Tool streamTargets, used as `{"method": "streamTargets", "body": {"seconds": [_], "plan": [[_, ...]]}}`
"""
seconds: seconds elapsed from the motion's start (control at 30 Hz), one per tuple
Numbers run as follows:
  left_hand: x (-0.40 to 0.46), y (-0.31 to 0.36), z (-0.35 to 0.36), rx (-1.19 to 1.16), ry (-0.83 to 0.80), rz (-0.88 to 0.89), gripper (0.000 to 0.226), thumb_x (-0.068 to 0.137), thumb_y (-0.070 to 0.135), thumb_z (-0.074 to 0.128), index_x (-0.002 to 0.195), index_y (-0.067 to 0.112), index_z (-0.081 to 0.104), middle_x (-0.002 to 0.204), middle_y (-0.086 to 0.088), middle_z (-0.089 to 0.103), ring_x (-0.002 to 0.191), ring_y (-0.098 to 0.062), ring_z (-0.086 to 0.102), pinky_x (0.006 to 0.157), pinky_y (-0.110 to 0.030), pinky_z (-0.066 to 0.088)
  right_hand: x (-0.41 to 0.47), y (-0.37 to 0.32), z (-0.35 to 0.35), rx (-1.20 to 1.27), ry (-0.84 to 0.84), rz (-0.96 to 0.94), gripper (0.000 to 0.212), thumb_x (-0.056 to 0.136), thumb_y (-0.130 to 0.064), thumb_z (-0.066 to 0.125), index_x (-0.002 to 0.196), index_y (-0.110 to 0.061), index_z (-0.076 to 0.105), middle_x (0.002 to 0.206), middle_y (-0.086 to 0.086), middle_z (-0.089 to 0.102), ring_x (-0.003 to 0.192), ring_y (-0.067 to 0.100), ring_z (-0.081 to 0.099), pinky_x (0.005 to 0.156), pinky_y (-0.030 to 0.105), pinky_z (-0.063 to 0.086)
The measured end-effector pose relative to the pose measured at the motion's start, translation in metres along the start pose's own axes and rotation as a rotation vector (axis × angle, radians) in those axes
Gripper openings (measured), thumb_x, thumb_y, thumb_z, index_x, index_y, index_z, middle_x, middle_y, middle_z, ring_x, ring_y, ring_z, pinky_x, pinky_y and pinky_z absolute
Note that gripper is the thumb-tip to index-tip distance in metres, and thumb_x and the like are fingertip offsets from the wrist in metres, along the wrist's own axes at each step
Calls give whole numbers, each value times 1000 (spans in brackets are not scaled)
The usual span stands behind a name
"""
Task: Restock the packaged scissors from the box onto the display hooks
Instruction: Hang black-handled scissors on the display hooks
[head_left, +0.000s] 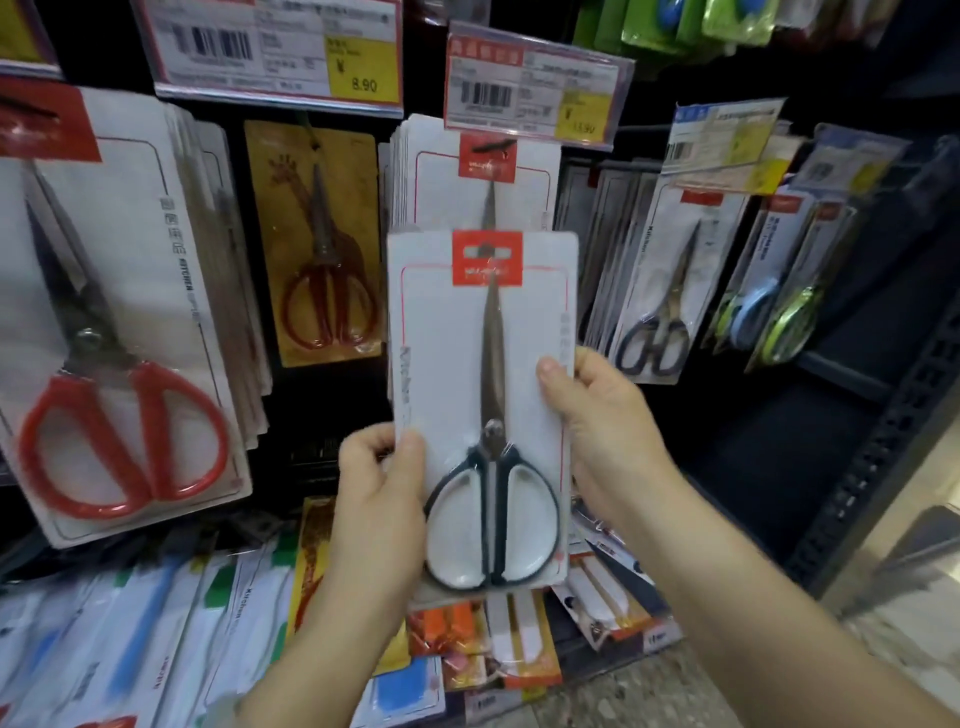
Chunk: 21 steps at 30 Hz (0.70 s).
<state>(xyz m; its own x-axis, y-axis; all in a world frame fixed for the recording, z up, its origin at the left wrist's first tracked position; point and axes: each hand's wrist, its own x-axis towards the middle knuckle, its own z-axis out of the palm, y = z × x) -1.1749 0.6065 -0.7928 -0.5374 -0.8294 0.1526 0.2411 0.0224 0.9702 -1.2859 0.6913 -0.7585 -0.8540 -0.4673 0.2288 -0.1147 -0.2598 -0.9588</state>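
Observation:
I hold one packaged scissors upright in front of the display: a white card with a red hang tab and black-and-white handles. My left hand grips its lower left edge and my right hand grips its right edge. Directly behind and above it, a stack of matching packages hangs on a display hook, the hook tip showing through the red tab. The card's hang hole sits below that hook. No box is in view.
Red-handled scissors packs hang at the left, a yellow-card pair beside them, and dark-handled packs at the right. Price tags jut out above the hooks. More packaged goods hang below. A dark shelf upright stands at the right.

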Motion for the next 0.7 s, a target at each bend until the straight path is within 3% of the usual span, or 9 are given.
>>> {"method": "streamTargets", "body": {"seconds": [0.13, 0.4, 0.53, 0.6, 0.7], "plan": [[23, 25, 21, 104, -14, 152, 16, 96, 25, 44, 81, 21, 47, 77, 8, 49, 68, -4, 46, 61, -14, 40, 29, -31, -1, 10, -3, -84, 15, 94, -12, 50, 85, -19, 59, 90, 3, 68, 84, 20, 63, 88, 42, 53], [51, 30, 25, 164, 32, 234, 20, 93, 28, 51, 73, 24, 51, 72, 12, 52, 66, 0, 47, 64, -19, 40, 46, -34, 0, 45, -49, -172, 13, 95, -12, 49, 89, -20, 58, 91, -3, 68, 79, 7, 66, 78, 26, 57], [55, 30, 26, 159, 50, 319, 20, 92, 28, 54, 72, 25, 53, 69, 12, 52, 62, 4, 48, 62, -12, 42, 52, -39, 2, 33, -55, -235, 14, 95, -13, 49, 87, -21, 57, 86, -4, 67, 77, 6, 65, 80, 29, 56], [61, 33, 28, 166, 55, 303, 21, 92, 27, 55, 71, 23, 55, 67, 11, 51, 62, -1, 46, 63, -16, 42, 60, -44, 4, -9, -23, -225, 16, 95, -12, 50, 83, -20, 58, 83, -2, 66, 76, 11, 63, 82, 36, 55], [67, 39, 30, 170, 48, 269, 25, 92, 27, 55, 67, 21, 54, 61, 9, 48, 59, -3, 43, 59, -12, 41, 66, -48, 6, -64, 6, -189, 19, 94, -13, 52, 77, -20, 58, 81, 1, 63, 81, 18, 59, 87, 43, 52]]}}
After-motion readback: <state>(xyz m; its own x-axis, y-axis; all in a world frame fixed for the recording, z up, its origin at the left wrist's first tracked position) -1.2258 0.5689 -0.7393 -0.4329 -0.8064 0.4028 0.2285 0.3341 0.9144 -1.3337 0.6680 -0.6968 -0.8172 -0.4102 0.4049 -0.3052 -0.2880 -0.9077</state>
